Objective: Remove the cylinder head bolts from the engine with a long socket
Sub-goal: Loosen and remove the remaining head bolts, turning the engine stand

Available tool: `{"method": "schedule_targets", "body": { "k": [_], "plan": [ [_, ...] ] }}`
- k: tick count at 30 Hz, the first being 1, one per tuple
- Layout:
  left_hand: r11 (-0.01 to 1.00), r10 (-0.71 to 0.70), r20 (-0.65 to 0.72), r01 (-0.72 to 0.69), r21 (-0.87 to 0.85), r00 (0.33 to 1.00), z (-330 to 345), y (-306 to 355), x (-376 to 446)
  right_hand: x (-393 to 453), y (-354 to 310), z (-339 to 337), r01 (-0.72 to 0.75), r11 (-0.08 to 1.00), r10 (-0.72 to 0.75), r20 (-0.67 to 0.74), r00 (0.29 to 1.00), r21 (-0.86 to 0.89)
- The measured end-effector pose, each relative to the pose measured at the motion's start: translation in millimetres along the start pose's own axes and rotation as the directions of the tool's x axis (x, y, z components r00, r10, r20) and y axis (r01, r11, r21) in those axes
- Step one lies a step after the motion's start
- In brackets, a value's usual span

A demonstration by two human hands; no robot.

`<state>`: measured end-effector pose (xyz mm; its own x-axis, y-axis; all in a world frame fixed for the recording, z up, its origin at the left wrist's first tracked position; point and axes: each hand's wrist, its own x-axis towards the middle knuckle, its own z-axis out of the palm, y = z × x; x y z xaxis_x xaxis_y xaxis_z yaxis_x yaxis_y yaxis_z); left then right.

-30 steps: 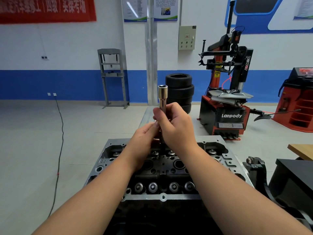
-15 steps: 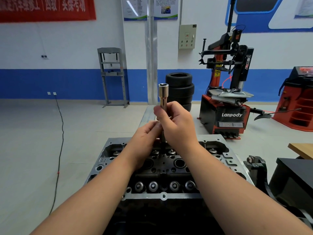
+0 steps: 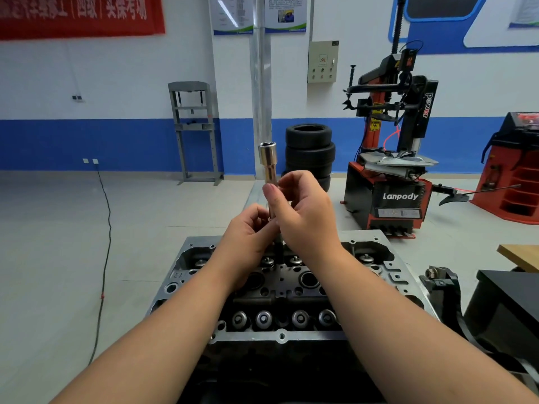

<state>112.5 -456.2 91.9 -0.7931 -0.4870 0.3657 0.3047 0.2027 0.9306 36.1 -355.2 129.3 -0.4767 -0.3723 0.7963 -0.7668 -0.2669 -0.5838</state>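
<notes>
Chrome long socket (image 3: 267,164) upright – both hands grip it | cylinder head (image 3: 280,290) below | tyre changer (image 3: 399,158) reads "Lanpody", "power"

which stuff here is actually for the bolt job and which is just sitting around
In use:
socket, upright, gripped by right hand and left hand
cylinder head

Lying about:
tyre stack
tyre changer
grey press frame
floor cable

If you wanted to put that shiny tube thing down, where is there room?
The wooden bench corner and the black top right of the cylinder head show bare room. So does the grey floor left of it, past the black cable. The head is crowded with valve springs, holes, and both hands holding the long socket.
</notes>
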Motion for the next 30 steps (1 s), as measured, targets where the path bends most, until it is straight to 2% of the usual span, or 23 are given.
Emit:
{"method": "schedule_targets", "body": {
  "k": [5, 12, 16, 22, 26, 30],
  "plan": [
    [0.999, -0.045, 0.124, 0.048, -0.021, 0.991, -0.5, -0.3, 0.7, -0.6, 0.6, 1.0, 0.006, 1.0, -0.006, 0.015, 1.0, 0.002],
    [1.0, 0.0, 0.052, 0.001, -0.007, 0.999, -2.4, -2.2, 2.8, -1.9, -1.6, 0.3, -0.024, 0.994, 0.018, 0.064, 0.998, 0.103],
    [1.0, 0.0, 0.014, 0.0, -0.021, 1.0, -1.6, -0.3, 1.5, -1.3, -3.2, 0.8, 0.025, 0.999, -0.026, 0.017, 1.0, 0.033],
    [0.998, -0.043, 0.128, 0.047, -0.029, 0.991, 0.9, -0.9, 0.5, 0.3, 0.3, -0.3, -0.051, 0.997, 0.049, 0.04, 0.998, 0.05],
    [1.0, -0.024, 0.1, 0.026, -0.017, 0.995, -1.5, -3.4, 1.9, 0.4, -1.7, -0.1, -0.062, 0.994, 0.056, 0.064, 0.996, 0.088],
    [1.0, 0.001, 0.041, -0.002, 0.007, 0.999, -1.7, -5.1, 3.9, 1.6, -1.7, -0.7, -0.048, 0.998, 0.048, -0.001, 0.999, 0.033]
  ]
}}
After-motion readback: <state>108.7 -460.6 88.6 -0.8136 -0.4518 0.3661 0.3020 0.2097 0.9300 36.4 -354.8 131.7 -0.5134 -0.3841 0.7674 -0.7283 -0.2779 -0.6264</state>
